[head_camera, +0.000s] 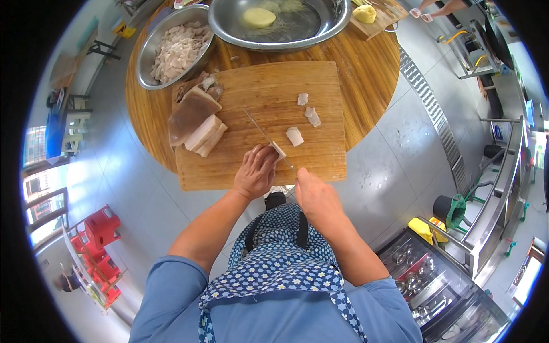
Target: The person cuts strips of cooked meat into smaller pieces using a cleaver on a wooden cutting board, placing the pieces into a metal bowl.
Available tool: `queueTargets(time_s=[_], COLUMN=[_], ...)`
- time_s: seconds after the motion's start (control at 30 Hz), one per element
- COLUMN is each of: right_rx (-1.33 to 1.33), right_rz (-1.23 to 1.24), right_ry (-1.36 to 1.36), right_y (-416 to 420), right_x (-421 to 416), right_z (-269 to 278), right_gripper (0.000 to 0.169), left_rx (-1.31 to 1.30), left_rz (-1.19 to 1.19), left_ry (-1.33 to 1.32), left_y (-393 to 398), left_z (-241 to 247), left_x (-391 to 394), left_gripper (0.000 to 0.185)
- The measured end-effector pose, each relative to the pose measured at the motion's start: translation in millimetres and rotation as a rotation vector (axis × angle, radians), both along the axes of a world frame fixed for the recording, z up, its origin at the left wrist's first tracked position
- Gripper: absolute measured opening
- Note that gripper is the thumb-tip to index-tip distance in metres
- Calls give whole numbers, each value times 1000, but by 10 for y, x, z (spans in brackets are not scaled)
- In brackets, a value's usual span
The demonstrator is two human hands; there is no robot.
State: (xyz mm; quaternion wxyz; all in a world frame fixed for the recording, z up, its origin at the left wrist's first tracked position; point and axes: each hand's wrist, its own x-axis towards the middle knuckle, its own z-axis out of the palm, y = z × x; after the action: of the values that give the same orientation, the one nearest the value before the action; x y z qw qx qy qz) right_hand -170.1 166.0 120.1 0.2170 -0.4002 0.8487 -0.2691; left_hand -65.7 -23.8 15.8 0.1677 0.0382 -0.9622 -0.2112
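My left hand [258, 169] is on the wooden cutting board [240, 173], its fingers curled over a pale piece of pork [279, 149] that they mostly hide. In my right hand [317, 195] is the handle of a kitchen knife [259, 127]. Its thin blade stands edge-down beside my left fingertips, against the pork. Several small cut pork pieces [294, 136] lie scattered to the right of the blade. On the board's left side rest two thick pork strips [206, 136] and a larger slab with brownish skin [194, 112]. Darker scraps [210, 83] sit behind the slab.
The board lies on a round wooden table [373, 85]. Behind it stand a metal bowl of cut meat [141, 64] and a wide metal basin [274, 46] with a peeled potato [259, 17] in water. Another potato [364, 14] sits on a smaller board [379, 26]. Red stools [102, 225] stand left.
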Motion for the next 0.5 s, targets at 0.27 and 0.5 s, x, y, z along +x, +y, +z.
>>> queueTargets(time_s=[0.27, 0.5], right_rx=[24, 166], right_rz=[-12, -4], right_ry=[-23, -177], right_y=[294, 421], right_x=[47, -32], right_z=[194, 381], right_gripper=[12, 12], left_rx=[16, -5], left_rz=[-5, 2], left_ry=[2, -6], left_y=[4, 7], left_z=[14, -34], left_x=[-20, 7], left_gripper=[50, 51])
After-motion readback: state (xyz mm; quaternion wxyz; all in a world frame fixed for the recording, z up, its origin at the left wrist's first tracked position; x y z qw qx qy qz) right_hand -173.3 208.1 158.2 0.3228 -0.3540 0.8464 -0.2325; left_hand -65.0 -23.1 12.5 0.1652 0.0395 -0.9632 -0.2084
